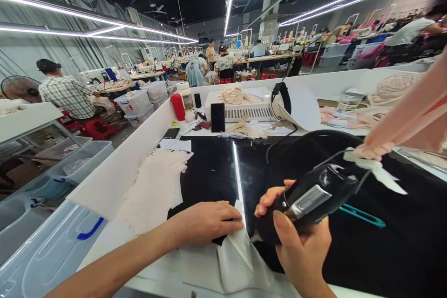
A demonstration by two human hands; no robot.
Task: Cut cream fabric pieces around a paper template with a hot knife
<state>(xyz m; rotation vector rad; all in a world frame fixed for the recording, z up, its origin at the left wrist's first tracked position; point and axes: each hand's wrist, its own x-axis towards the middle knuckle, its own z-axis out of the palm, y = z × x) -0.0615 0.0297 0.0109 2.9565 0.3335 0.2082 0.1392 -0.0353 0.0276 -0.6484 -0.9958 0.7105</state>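
Observation:
My right hand [302, 244] is wrapped round a black corded hand tool [310, 195] with a silver panel on its side. The tool's lower left end is close over a white cloth piece [240, 260], and I cannot tell whether they touch. My left hand [211, 223] lies flat on that cloth, fingers stretched out towards the tool. The cloth hangs over the near edge of a black work surface [209, 172]. A pale cloth strip [375, 167] and pink fabric [408, 107] are tied near the tool's rear end.
Pale cut pieces [153, 186] are piled on the left. A turquoise flat tool [363, 215] lies right of my right hand. Behind stand a phone [218, 117], a red thread cone [178, 106] and a white box [240, 111]. A low white wall [118, 177] borders the table.

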